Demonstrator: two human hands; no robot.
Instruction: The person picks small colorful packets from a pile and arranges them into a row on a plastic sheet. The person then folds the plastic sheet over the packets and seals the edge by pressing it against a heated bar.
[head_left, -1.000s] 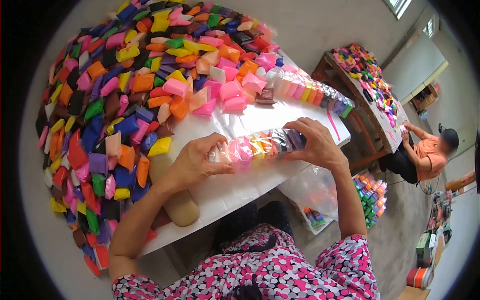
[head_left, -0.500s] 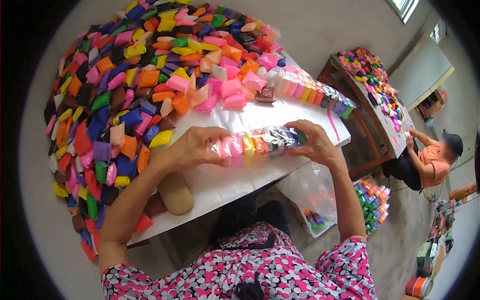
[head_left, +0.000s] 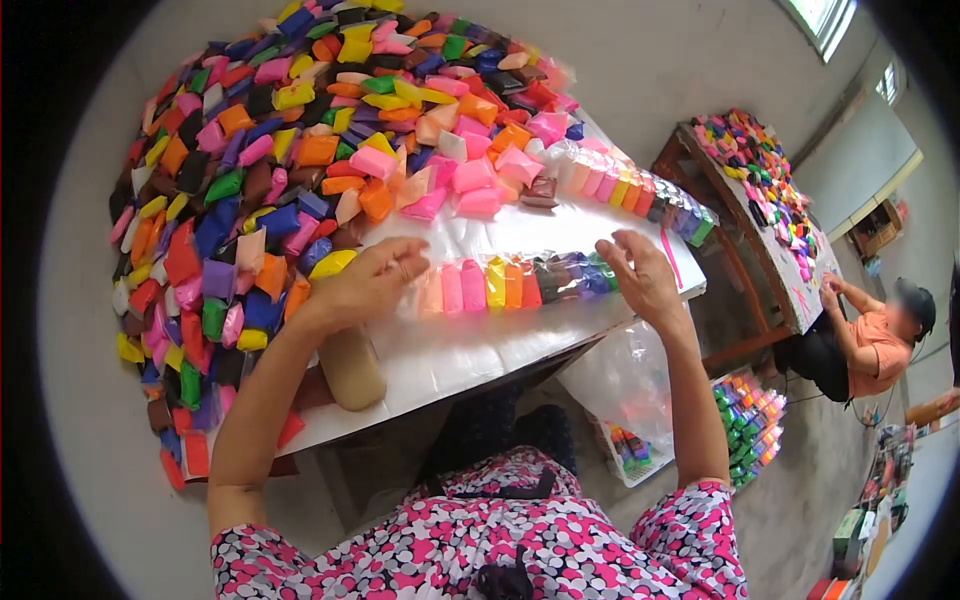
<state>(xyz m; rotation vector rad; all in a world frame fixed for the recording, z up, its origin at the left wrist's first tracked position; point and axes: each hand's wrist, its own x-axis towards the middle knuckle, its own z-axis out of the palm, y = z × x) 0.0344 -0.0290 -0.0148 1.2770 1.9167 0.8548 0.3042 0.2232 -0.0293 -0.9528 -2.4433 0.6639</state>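
Note:
A long clear plastic bag [head_left: 495, 287] holds a row of small coloured packets, from pink through yellow and orange to dark ones. It lies flat on the white tabletop [head_left: 440, 365] in front of me. My left hand [head_left: 370, 285] hovers by the pink end with fingers loosely bent and apart, holding nothing. At the dark end, my right hand [head_left: 645, 275] is raised, thumb and fingers spread, also holding nothing. Behind the bag, a second filled clear bag [head_left: 625, 188] rests near the table's far edge.
A large heap of coloured packets [head_left: 290, 190] covers the table's left and back. A tan rounded block [head_left: 352, 372] sits near the front edge. Below stand a white basket [head_left: 640, 468] and a pile of filled bags [head_left: 750, 425]. Another person [head_left: 865, 335] sits at a second table [head_left: 735, 215].
Both hands have let go of the filled bag and moved outward from its ends. The bag now lies flat on the table, its packets in a straighter row.

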